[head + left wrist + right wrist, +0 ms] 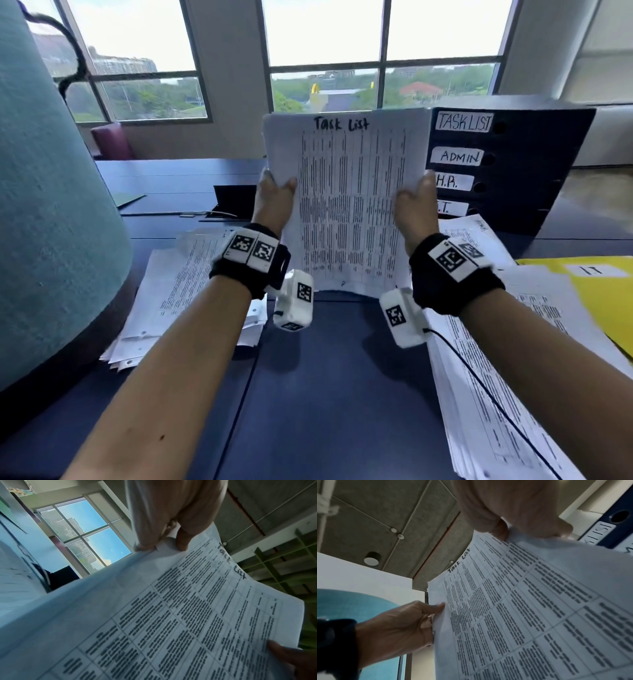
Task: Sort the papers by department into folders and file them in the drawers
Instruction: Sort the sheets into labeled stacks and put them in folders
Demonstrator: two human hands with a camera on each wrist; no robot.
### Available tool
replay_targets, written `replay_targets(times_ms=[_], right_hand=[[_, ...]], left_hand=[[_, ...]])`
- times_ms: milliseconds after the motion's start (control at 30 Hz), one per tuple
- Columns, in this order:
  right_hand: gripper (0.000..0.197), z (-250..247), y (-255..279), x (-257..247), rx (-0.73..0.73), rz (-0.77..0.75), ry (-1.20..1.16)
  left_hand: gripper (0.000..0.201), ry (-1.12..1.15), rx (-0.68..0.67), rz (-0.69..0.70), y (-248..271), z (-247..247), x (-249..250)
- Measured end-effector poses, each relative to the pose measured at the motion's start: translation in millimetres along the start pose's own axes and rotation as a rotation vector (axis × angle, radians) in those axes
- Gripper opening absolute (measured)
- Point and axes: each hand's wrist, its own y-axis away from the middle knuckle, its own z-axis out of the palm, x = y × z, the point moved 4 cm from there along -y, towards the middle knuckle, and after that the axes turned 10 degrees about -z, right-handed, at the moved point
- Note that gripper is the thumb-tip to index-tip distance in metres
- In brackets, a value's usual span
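Observation:
I hold a stack of white papers headed "Task List" (346, 205) upright, its lower edge on the dark blue desk (329, 394). My left hand (274, 198) pinches its left edge, thumb in front. My right hand (416, 202) pinches the right edge the same way. The left wrist view shows the printed table on the stack (180, 615) under my left hand (171, 534); the right wrist view shows the stack (530, 608), my right hand (513, 513) and my left hand (406, 626). Behind stand dark binders (507, 171) labelled TASK LIST, ADMIN, H.R. and one more.
A loose pile of printed sheets (178, 301) lies at my left and a larger pile (507, 359) at my right. A yellow folder marked IT (603, 298) rests on the right pile. A teal padded partition (51, 205) stands at the far left. Windows are behind the desk.

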Motion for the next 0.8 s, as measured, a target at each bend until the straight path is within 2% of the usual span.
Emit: replay_targets(times_ms=[67,133,200,267,333,400,467,600,700,800], right_hand=[[0.033,-2,-11,-13,0.034,-0.073,-0.073],[0.019,-4,-19,-24,0.082,-0.147,-0.085],[0.023,-4,-20,-21,0.095,-0.167,-0.070],[0.027,0,-16,-6,0.060,-0.100,-0.026],[0.023,3,-6,7,0.012,-0.030,-0.012],[0.032,6,2,9,-0.008,0.007,0.007],[0.040,7,2,0,0.008,0.021,-0.001],[0.022,5,-12,-26,0.086,-0.125,-0.043],[0.031,4,-14,-25,0.105,-0.133,0.006],[0.040,5,-7,-11,0.064,-0.076,0.022]], left_hand=[[0.020,0.032,0.048,0.047,-2,-4,17],[0.031,0.109,0.051,0.079,-4,-7,31],[0.048,0.161,0.017,0.085,-4,-9,33],[0.051,0.138,-0.015,0.041,-3,-6,21],[0.046,0.085,-0.043,-0.016,-1,0,5],[0.034,0.042,-0.029,-0.054,2,4,0],[0.030,0.014,0.005,-0.040,2,5,8],[0.028,0.078,0.062,0.068,-2,-2,35],[0.066,0.150,0.050,0.060,-4,-7,41],[0.085,0.097,0.018,0.008,-3,-5,26]])
